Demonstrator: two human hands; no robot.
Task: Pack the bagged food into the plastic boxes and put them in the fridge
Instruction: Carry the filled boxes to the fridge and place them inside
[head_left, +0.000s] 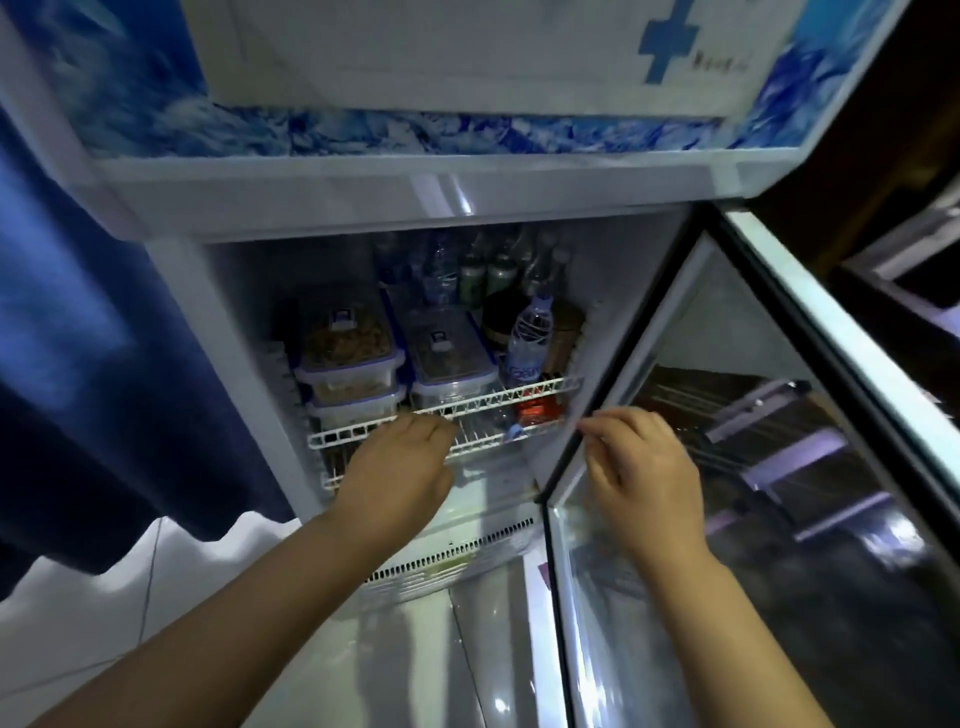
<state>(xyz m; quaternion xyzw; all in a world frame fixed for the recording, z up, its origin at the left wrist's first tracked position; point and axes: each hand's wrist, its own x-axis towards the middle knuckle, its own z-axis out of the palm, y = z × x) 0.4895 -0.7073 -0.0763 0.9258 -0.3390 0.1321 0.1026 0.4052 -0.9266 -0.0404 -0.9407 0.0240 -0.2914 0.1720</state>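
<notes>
Inside the open fridge (363, 192), three lidded plastic boxes sit on the wire shelf (540, 389): an upper box (345, 338) stacked on a lower box (353, 405) at left, and a single box (449, 353) beside them. A water bottle (527, 338) leans to their right above a red packet (537, 408), and more bottles (478, 275) stand behind.

The left hand (400, 462) rests at the shelf's front rail with fingers curled. Their tips are hidden, so whether they grip the wire cannot be told. The right hand (639, 467) is loosely curled and holds nothing visible, its forefinger tip at the hinge edge of the glass door (779, 467).

Packing appears essentially complete, and closing the door is the likely remaining step.

Hazards:
- A tug or push on the front rail may jolt the shelf, sliding the upper box off the lower or toppling the leaning bottle.
- Fingers left at the hinge gap risk being pinched as the door swings.
- Boxes standing close to the rail may foul the door and prevent a seal.
</notes>
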